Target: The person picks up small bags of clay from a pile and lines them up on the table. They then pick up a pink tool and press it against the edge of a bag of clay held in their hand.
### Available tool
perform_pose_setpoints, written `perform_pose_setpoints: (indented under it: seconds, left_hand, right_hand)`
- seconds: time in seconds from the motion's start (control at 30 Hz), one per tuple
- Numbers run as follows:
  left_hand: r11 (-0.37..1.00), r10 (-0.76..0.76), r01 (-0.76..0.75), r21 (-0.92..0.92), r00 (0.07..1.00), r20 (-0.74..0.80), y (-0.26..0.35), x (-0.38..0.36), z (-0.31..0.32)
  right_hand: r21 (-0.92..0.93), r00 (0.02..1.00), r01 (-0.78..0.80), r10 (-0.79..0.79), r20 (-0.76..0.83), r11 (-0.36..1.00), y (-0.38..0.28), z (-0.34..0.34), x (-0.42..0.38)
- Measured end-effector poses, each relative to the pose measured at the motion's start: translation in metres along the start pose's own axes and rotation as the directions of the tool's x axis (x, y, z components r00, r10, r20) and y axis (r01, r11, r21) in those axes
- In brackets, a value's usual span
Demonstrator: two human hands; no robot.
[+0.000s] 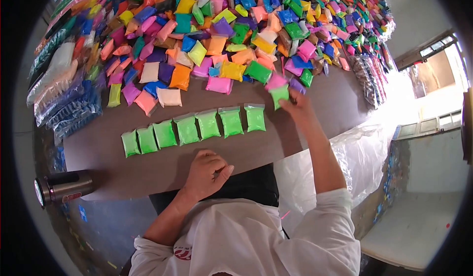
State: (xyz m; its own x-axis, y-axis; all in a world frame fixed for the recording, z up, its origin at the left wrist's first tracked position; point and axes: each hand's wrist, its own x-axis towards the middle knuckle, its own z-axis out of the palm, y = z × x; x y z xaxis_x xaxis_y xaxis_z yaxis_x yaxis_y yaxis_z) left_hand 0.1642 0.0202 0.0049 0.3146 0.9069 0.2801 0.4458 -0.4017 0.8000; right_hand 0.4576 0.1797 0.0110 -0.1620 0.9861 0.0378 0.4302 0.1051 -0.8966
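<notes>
The slick green packet could slip if pinched only at its edge, or snag the pink packet touching it at the heap's lower edge. It lies between the right hand's closed fingers, gripped at its right side, right of the row's end packet. The left hand, lower centre, has curled fingers; their contents are hidden.

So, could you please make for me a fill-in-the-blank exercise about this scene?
The colour of the packet in the right hand is ____.
In the row, the number of packets is ____.
The hand nearer the flask is the ____ one.
The person's shirt is ____.

Missing words: green; seven; left; white.
</notes>
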Motion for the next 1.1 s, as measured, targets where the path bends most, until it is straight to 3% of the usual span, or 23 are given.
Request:
perform_pose_setpoints:
  seconds: [0.23,0.33,0.43,0.53,0.67,0.77,0.87,0.97,1.1]
  left_hand:
    - [1.000,-0.010,0.010,-0.004,0.999,-0.034,0.000,0.001,0.000]
    - [1.000,-0.006,0.006,0.001,1.000,-0.030,-0.001,0.000,0.001]
    - [1.000,-0.003,0.003,0.003,1.000,-0.016,-0.001,0.001,0.000]
    - [1.000,0.002,-0.002,0.002,1.000,-0.007,-0.002,0.001,0.000]
    - [1.000,0.006,-0.006,-0.001,1.000,-0.010,0.000,0.003,-0.002]
    - [1.000,0.021,-0.021,-0.001,0.999,-0.037,0.001,0.003,-0.002]
    - [0.999,0.015,-0.016,-0.029,0.999,-0.035,-0.001,0.002,-0.002]
    - [0.999,0.014,-0.015,-0.041,0.999,-0.036,-0.001,0.002,-0.003]
    - [0.999,0.000,0.001,-0.037,1.000,0.004,-0.001,0.001,-0.004]
  right_hand:
    - [0.279,0.966,-0.258,0.252,0.055,0.925,-0.020,-0.008,-0.005]
    - [0.238,0.964,-0.263,0.263,0.033,0.935,-0.021,-0.002,-0.031]
    - [0.170,0.944,-0.291,0.311,-0.106,0.941,-0.027,0.014,-0.051]
    - [-0.257,0.970,-0.146,0.087,-0.229,0.955,-0.014,0.032,-0.059]
    - [-0.395,0.966,-0.096,-0.011,-0.259,0.913,-0.022,0.040,-0.059]
    - [-0.506,0.973,-0.125,0.006,-0.230,0.853,-0.031,0.036,-0.057]
    - [-0.464,0.967,-0.149,0.030,-0.252,0.873,-0.033,0.026,-0.052]
    - [-0.545,0.954,-0.112,-0.064,-0.294,0.831,-0.050,0.014,-0.028]
    - [-0.372,0.946,0.124,-0.223,-0.237,0.920,-0.077,0.022,0.028]
